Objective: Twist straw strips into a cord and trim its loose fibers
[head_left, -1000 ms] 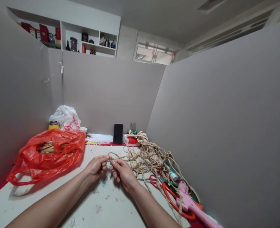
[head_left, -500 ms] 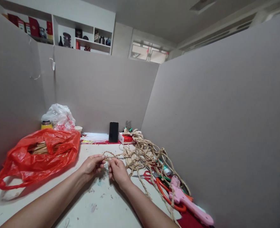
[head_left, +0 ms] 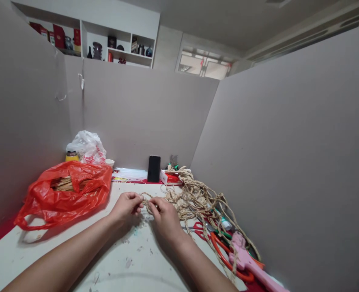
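Over the middle of the white table, my left hand (head_left: pixel 128 207) pinches a piece of braided straw rope (head_left: pixel 146 195) between thumb and fingers. Close beside it, my right hand (head_left: pixel 164 215) has its thumb and fingers closed on the same rope. A small loop of the rope shows between and just beyond the fingertips. From there the rope seems to run toward a tangled heap of braided rope (head_left: pixel 194 194) at the right. The fingers hide part of the held piece.
A red plastic bag (head_left: pixel 76 202) of straw lies at left. A phone (head_left: pixel 154 168) stands at the back. Red-handled scissors (head_left: pixel 200 230), a pink tool (head_left: pixel 243 255) and an orange-handled tool (head_left: pixel 224 259) lie at right. Grey partitions (head_left: pixel 149 109) enclose the table.
The view has turned a little to the left, so everything sits farther right. My right hand has shifted slightly and turned around the rope; both hands keep hold of it.
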Demonstrator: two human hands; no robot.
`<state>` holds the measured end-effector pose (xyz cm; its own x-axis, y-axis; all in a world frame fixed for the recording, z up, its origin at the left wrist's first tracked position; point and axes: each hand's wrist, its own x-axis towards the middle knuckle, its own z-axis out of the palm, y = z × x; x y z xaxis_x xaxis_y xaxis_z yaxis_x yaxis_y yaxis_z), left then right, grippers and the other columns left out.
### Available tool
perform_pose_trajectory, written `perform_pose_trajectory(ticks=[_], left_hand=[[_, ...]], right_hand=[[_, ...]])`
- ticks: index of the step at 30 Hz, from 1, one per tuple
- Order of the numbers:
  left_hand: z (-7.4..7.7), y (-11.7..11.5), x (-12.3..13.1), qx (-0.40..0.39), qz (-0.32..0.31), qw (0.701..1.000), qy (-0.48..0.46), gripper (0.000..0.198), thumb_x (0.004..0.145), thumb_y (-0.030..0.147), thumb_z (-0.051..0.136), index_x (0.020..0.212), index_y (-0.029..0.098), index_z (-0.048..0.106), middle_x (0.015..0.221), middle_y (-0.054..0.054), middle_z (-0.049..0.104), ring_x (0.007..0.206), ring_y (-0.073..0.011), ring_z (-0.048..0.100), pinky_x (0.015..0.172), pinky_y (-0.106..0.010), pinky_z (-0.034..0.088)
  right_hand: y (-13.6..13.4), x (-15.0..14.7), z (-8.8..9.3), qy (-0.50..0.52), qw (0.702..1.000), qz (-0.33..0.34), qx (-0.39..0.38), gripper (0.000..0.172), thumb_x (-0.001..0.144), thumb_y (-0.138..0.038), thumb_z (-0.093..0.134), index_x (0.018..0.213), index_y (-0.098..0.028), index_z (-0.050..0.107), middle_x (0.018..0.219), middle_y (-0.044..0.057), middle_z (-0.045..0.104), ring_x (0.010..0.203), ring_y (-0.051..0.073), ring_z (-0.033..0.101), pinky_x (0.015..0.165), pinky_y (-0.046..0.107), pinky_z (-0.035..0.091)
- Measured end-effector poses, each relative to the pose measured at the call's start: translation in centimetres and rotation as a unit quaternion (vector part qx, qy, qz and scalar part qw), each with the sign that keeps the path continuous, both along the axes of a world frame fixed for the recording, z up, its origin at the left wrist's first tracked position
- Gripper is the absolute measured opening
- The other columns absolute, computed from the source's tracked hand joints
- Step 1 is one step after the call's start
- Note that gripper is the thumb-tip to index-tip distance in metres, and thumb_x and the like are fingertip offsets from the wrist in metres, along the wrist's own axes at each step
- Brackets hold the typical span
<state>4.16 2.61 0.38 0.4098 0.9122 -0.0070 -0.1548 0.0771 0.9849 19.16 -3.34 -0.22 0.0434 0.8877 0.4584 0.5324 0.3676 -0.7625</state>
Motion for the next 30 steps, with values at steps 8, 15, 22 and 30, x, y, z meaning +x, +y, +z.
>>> perform_pose_trajectory(ticks=[8, 15, 22, 30], left_hand=[[-0.6, -0.7, 0.3, 0.181, 0.061, 0.976, 0.100, 0.017, 0.065, 0.017, 0.062, 0.050, 0.016, 0.053, 0.049, 0.005, 0.046, 0.052, -0.0092, 0.038, 0.052, -0.021, 0.026], [-1.0, -0.6, 0.4, 0.217, 0.046, 0.966, 0.135, 0.010, 0.065, 0.014, 0.057, 0.055, 0.017, 0.055, 0.050, 0.004, 0.049, 0.050, -0.0099, 0.041, 0.052, -0.021, 0.028], [-0.3, -1.8, 0.6, 0.261, 0.064, 0.955, 0.125, 0.013, 0.076, 0.022, 0.055, 0.065, 0.017, 0.060, 0.060, 0.000, 0.057, 0.057, -0.0125, 0.048, 0.058, -0.022, 0.035], [0.7, -2.9, 0.2, 0.347, 0.065, 0.929, 0.111, 0.015, 0.082, 0.026, 0.056, 0.076, 0.020, 0.069, 0.076, -0.006, 0.064, 0.073, -0.0171, 0.055, 0.072, -0.026, 0.040]], right_hand=[[-0.9, 0.2, 0.7, -0.290, 0.951, -0.011, 0.109, 0.023, 0.086, -0.009, 0.043, 0.094, -0.020, 0.062, 0.137, 0.011, 0.047, 0.102, 0.023, 0.058, 0.080, 0.033, 0.043], [-0.6, 0.7, 0.2, -0.230, 0.970, 0.046, 0.070, 0.023, 0.085, -0.008, 0.043, 0.096, -0.020, 0.059, 0.104, 0.010, 0.065, 0.088, 0.020, 0.060, 0.076, 0.030, 0.042], [-0.2, 0.5, -0.3, -0.060, 0.997, 0.045, 0.017, 0.014, 0.091, -0.029, 0.044, 0.087, -0.022, 0.056, 0.067, 0.000, 0.060, 0.057, 0.015, 0.056, 0.061, 0.028, 0.038], [0.5, 1.0, 1.0, 0.217, 0.960, 0.124, -0.125, 0.032, 0.079, -0.051, 0.058, 0.080, -0.020, 0.048, 0.064, 0.000, 0.066, 0.032, 0.006, 0.039, 0.035, 0.020, 0.022]])
